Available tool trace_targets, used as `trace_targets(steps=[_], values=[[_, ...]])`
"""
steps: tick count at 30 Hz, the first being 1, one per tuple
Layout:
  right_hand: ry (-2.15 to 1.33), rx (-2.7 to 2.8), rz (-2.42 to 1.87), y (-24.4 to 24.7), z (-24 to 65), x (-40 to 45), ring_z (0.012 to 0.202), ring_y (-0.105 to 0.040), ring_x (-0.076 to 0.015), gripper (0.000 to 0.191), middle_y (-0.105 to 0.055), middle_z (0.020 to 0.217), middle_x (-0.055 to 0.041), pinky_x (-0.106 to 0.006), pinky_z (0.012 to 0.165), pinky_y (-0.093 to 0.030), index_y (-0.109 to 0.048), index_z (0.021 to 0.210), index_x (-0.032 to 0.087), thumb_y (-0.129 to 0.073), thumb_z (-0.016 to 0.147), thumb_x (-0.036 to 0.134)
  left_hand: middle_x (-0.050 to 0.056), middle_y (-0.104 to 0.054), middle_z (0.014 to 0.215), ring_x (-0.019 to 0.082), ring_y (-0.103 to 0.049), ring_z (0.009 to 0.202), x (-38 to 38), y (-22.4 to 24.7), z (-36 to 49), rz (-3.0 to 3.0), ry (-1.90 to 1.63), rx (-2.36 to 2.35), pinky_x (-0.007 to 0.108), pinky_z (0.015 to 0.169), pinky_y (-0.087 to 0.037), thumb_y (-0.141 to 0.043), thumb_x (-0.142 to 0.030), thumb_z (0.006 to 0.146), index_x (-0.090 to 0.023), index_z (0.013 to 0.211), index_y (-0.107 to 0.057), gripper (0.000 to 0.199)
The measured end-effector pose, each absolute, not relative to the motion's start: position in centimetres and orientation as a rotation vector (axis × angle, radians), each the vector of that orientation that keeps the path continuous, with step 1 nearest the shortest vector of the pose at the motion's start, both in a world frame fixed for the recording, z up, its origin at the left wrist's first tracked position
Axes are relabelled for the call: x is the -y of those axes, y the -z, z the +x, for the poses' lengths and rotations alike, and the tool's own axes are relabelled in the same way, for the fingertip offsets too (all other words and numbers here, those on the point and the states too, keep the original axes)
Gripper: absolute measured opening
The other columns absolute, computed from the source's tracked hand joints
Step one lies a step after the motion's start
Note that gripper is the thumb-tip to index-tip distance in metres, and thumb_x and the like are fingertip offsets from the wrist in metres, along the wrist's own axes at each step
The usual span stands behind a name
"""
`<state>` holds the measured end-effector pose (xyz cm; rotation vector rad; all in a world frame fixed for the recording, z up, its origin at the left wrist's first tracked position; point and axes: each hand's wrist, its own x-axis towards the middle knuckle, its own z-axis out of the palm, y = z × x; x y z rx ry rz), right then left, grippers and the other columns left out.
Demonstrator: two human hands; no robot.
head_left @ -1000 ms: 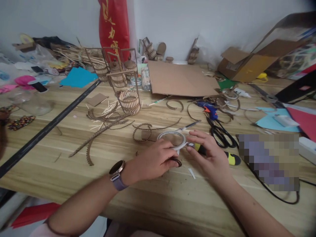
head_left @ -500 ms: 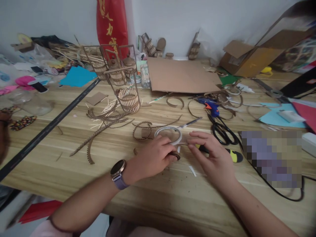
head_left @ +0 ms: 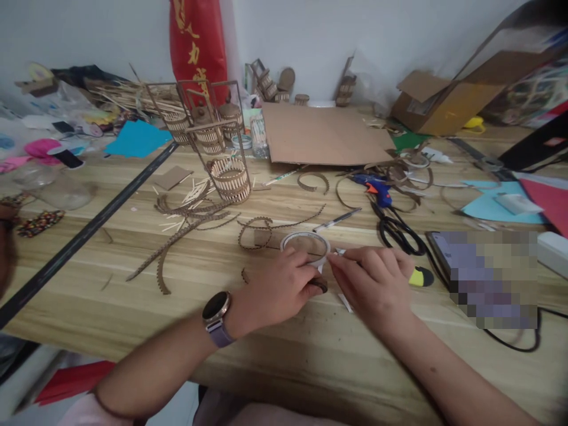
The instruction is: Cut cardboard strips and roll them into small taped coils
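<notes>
A white roll of tape [head_left: 329, 244] is tilted up from the table, with my left hand [head_left: 281, 287] closed on its near side. The dark brown end of a corrugated cardboard strip [head_left: 318, 285] pokes out under that hand's thumb and fingers. My right hand [head_left: 377, 287] is closed in a pinch at the right edge of the roll, on the tape's end. A small white scrap shows by its fingertips, partly hidden. Below the hands, a white paper strip [head_left: 345, 303] lies on the table. A yellow-and-black handle [head_left: 421, 276] sticks out behind my right hand.
Curled corrugated strips [head_left: 255, 232] and a pen [head_left: 338, 219] lie beyond the roll. Slatted baskets [head_left: 231, 178] stand farther back. To the right are a blue glue gun [head_left: 375, 188], black scissors [head_left: 402, 236] and a phone [head_left: 437, 251]. A cardboard sheet [head_left: 326, 135] lies behind.
My right hand's fingers, spread apart before, have closed into a pinch against the roll's edge. The roll has shifted slightly right and tilted, with my left hand still on it.
</notes>
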<state>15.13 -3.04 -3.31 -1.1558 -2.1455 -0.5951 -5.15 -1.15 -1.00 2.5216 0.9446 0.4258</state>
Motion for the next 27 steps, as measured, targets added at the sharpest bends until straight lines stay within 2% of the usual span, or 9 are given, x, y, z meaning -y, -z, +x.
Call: trace_targets(steps=[6, 10, 13, 16, 19, 21, 23, 25, 27], values=[[0.576, 2.155, -1.181, 3.2, 15.2, 3.1, 0.076, -0.057, -0.0206, 0.008, -0.070, 0.080, -0.0012, -0.040, 0.075, -0.034, -0.067, 0.094, 0.026, -0.064, 0.088, 0.021, 0.008, -0.062, 0.096, 0.024, -0.055, 0.099, 1.4, 0.9, -5.0, 2.498, -0.440, -0.962, 0.038, 0.089, -0.046, -0.057, -0.029, 0.094, -0.015, 0.097, -0.068, 0.018], [0.020, 2.028, -1.263, 3.0, 14.8, 2.7, 0.070, -0.058, -0.0198, 0.013, -0.065, 0.071, -0.0007, -0.036, 0.066, -0.038, -0.063, 0.074, 0.025, -0.060, 0.086, 0.023, 0.006, -0.061, 0.092, 0.021, -0.056, 0.094, 1.6, 0.6, -4.7, 2.444, -0.471, -0.928, 0.035, 0.088, -0.046, -0.059, -0.026, 0.093, -0.015, 0.095, -0.069, 0.015], [-0.437, 1.786, -1.294, 3.0, 15.4, 1.9, 0.064, -0.057, -0.0179, 0.013, -0.062, 0.065, 0.0007, -0.033, 0.061, -0.041, -0.061, 0.065, 0.025, -0.063, 0.077, 0.020, 0.005, -0.061, 0.090, 0.020, -0.057, 0.093, 1.6, 0.5, -4.7, 2.370, -0.505, -0.880, 0.034, 0.087, -0.046, -0.060, -0.026, 0.092, -0.015, 0.093, -0.069, 0.014], [-0.554, 1.444, -1.348, 3.3, 17.2, 0.7, 0.062, -0.056, -0.0169, 0.010, -0.062, 0.065, 0.0013, -0.031, 0.058, -0.041, -0.062, 0.063, 0.024, -0.068, 0.071, 0.021, 0.005, -0.059, 0.088, 0.021, -0.057, 0.094, 1.0, 0.7, -5.2, 2.253, -0.531, -0.927, 0.036, 0.088, -0.047, -0.059, -0.028, 0.093, -0.016, 0.096, -0.070, 0.017], [-0.567, 1.278, -1.341, 3.8, 18.5, -0.2, 0.061, -0.054, -0.0150, 0.006, -0.062, 0.070, 0.0014, -0.029, 0.057, -0.042, -0.064, 0.074, 0.024, -0.066, 0.079, 0.027, 0.010, -0.057, 0.106, 0.022, -0.057, 0.103, 0.1, 1.1, -5.8, 1.995, -0.570, -0.976, 0.036, 0.088, -0.049, -0.062, -0.029, 0.091, -0.016, 0.103, -0.070, 0.020], [-0.661, 1.267, -1.295, 4.0, 18.4, -0.3, 0.065, -0.057, -0.0155, 0.009, -0.064, 0.075, 0.0004, -0.029, 0.059, -0.045, -0.066, 0.078, 0.024, -0.071, 0.078, 0.032, 0.013, -0.047, 0.131, 0.024, -0.051, 0.121, -0.4, 1.4, -6.0, 1.806, -0.591, -0.955, 0.034, 0.091, -0.050, -0.066, -0.028, 0.088, -0.017, 0.103, -0.070, 0.019], [-0.774, 1.277, -1.230, 4.2, 17.5, 0.0, 0.070, -0.060, -0.0164, 0.015, -0.065, 0.079, -0.0006, -0.030, 0.062, -0.048, -0.067, 0.077, 0.024, -0.075, 0.075, 0.037, 0.011, -0.035, 0.147, 0.025, -0.042, 0.133, -0.7, 1.7, -6.0, 1.661, -0.618, -0.966, 0.034, 0.096, -0.048, -0.067, -0.027, 0.086, -0.018, 0.101, -0.070, 0.017], [-0.867, 1.275, -1.169, 4.3, 16.6, 0.5, 0.071, -0.061, -0.0166, 0.017, -0.065, 0.082, -0.0010, -0.031, 0.063, -0.050, -0.067, 0.076, 0.025, -0.075, 0.075, 0.040, 0.008, -0.031, 0.151, 0.025, -0.040, 0.134, -0.8, 1.8, -6.0, 1.550, -0.681, -1.005, 0.034, 0.098, -0.046, -0.067, -0.028, 0.086, -0.019, 0.100, -0.070, 0.017], [-0.943, 1.272, -1.124, 4.2, 15.8, 1.1, 0.071, -0.062, -0.0167, 0.018, -0.066, 0.084, -0.0016, -0.032, 0.063, -0.051, -0.066, 0.077, 0.025, -0.073, 0.077, 0.041, 0.008, -0.041, 0.144, 0.023, -0.048, 0.124, -0.8, 1.9, -5.9, 1.426, -0.770, -1.009, 0.033, 0.093, -0.047, -0.068, -0.031, 0.084, -0.019, 0.098, -0.069, 0.018]])
